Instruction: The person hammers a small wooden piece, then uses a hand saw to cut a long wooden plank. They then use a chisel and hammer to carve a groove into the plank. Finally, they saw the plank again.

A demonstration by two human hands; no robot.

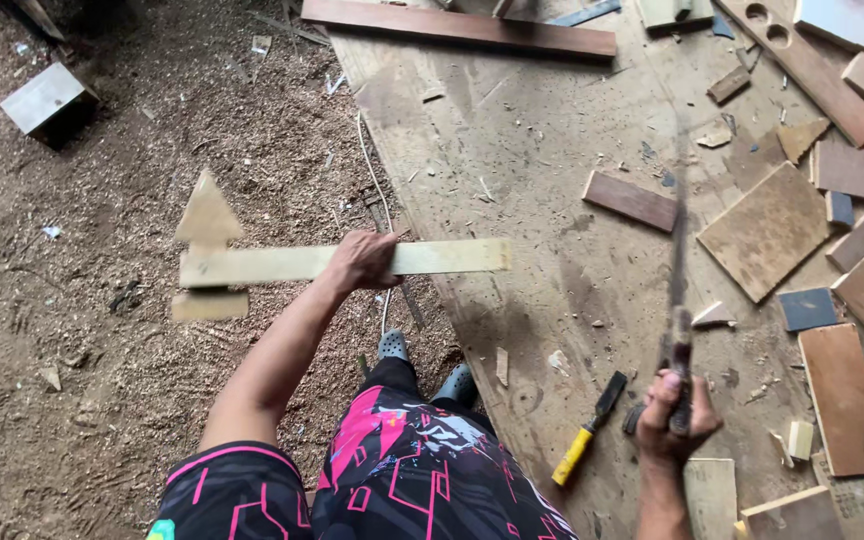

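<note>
My left hand (360,262) grips a pale wooden piece (282,262), a long flat strip with an arrow-shaped head at its left end, held level above the sawdust floor and the table's left edge. My right hand (674,412) is closed around the handle of a long, thin blade-like tool (678,262) that points away from me over the worn plywood table (512,140). The blade is blurred. Near my right hand a chisel with a yellow handle (586,432) lies on the table.
Many offcuts cover the table's right side: a square board (767,230), a reddish plank (840,400), a dark strip (632,200), a long dark plank (457,27) at the far end. Sawdust covers the floor (102,350); a small box (47,100) sits far left.
</note>
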